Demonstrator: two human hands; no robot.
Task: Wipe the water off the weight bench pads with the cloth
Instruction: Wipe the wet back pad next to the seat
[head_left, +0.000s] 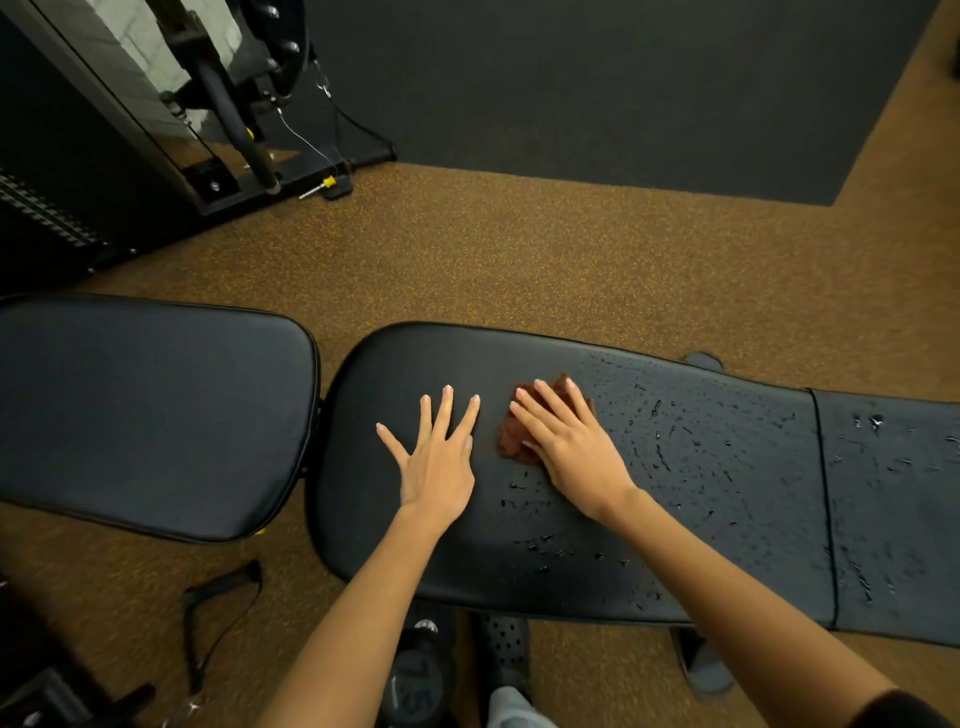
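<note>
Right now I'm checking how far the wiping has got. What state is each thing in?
Long pad: left end dry, rest beaded with water.
Short pad: dry, no drops visible.
Cloth: bunched, pressed flat to the long pad.
Right hand: flat on the cloth.
Left hand: spread, empty, on the dry area.

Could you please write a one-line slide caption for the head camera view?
Right hand presses a brown cloth on the wet bench pad; left hand rests flat beside it.
</note>
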